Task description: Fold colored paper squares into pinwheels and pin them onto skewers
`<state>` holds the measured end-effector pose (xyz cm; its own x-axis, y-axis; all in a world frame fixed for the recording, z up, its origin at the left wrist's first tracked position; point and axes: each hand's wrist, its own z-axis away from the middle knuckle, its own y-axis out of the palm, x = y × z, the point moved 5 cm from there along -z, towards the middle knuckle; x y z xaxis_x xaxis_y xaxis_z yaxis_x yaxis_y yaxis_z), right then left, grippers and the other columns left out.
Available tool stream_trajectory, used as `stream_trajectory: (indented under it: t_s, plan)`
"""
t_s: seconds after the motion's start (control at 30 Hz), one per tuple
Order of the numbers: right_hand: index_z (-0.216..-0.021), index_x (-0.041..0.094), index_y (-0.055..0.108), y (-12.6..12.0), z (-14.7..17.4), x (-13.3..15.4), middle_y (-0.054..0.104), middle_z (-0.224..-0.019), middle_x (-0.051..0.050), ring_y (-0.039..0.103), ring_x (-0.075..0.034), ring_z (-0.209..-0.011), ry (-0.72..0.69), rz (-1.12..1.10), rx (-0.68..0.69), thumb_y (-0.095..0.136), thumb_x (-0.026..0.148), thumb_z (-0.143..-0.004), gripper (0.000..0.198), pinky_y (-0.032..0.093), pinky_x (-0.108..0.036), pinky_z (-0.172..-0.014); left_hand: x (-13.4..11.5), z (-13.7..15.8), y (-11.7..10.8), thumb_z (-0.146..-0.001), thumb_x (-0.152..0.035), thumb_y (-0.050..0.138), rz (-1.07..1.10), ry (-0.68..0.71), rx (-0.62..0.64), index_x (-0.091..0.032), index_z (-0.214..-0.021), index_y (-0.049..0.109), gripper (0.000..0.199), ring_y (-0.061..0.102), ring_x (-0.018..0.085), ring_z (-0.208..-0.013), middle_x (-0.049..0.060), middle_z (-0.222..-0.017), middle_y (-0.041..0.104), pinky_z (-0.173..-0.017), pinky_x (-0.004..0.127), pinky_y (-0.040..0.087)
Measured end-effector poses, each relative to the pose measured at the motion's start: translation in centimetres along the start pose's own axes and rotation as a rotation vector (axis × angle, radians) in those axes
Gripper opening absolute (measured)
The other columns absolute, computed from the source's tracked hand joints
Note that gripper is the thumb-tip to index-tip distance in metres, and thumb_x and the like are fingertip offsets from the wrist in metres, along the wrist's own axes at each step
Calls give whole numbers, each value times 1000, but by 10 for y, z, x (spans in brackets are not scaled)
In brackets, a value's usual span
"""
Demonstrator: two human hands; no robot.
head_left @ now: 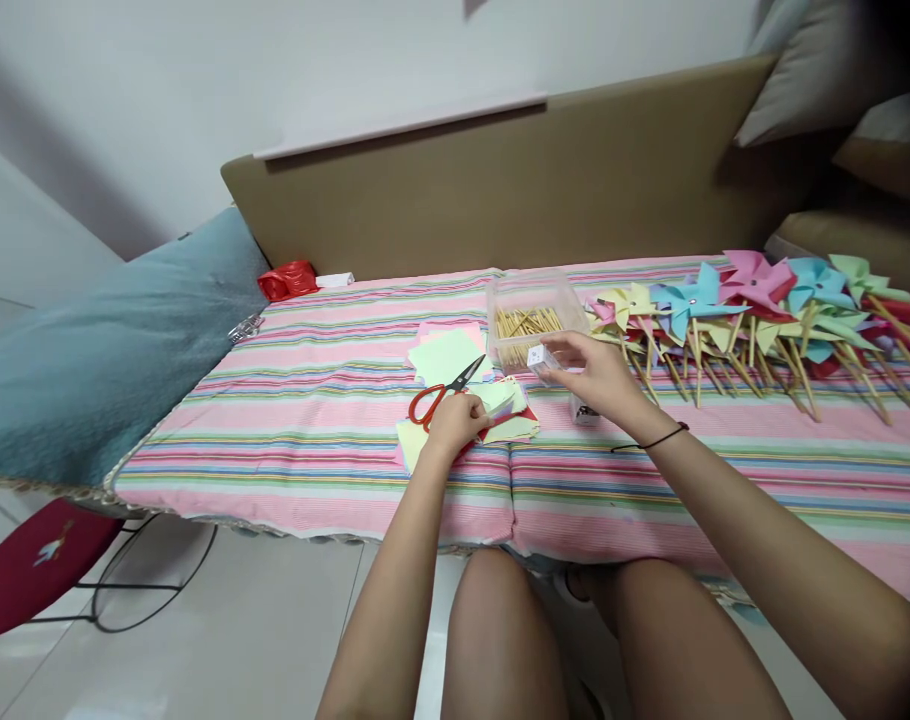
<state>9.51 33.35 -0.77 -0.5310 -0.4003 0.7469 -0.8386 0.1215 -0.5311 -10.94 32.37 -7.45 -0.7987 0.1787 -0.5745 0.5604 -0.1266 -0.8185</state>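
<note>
The fingers of my left hand (457, 425) are pinched on a pale green piece of paper (504, 398) above a loose pile of coloured papers (513, 430). My right hand (603, 375) grips a small clear box with a white printed end (543, 361). Below that hand sits another small clear container (584, 411) with dark bits in it. Red-handled scissors (428, 404) lie just beyond my left hand, partly over a stack of square papers (446, 354). Behind the right hand's box stands a clear plastic tub (501, 292) of thin wooden sticks (528, 322).
Many paper pinwheels on sticks (695, 300) are heaped at the right. A red bundle (288, 281) and a small white box (335, 280) lie at the far left. The striped cloth (275, 420) covers the seat; a red stool (42, 560) stands at lower left.
</note>
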Motion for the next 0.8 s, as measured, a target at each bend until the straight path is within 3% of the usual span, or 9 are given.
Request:
stream_trajectory:
  t_s: [0.3, 0.53, 0.8]
  plan:
    - [-99, 18, 65, 17, 7, -12, 72, -97, -8, 69, -23, -88, 52, -51, 48, 73, 23, -65, 35, 57, -40, -79, 12, -2, 0, -71, -34, 64, 185, -54, -5, -19, -54, 51, 26, 50, 13, -56, -3, -54, 53, -55, 24, 35]
    - [-99, 19, 57, 33, 15, -15, 69, -94, -6, 68, -20, -79, 159, 57, 10, 72, 25, -66, 37, 55, -33, -70, 26, 2, 2, -82, -29, 48, 260, -213, -207, -21, -70, 51, 15, 56, 17, -72, 1, -71, 60, -66, 27, 40]
    - [-101, 20, 47, 79, 24, -20, 68, -94, -5, 66, -19, -77, 163, 170, 147, 68, 25, -69, 38, 48, -26, -63, 30, 6, 3, -80, -27, 46, 410, -327, -361, -23, -66, 42, 15, 55, 20, -74, 1, -68, 55, -70, 30, 40]
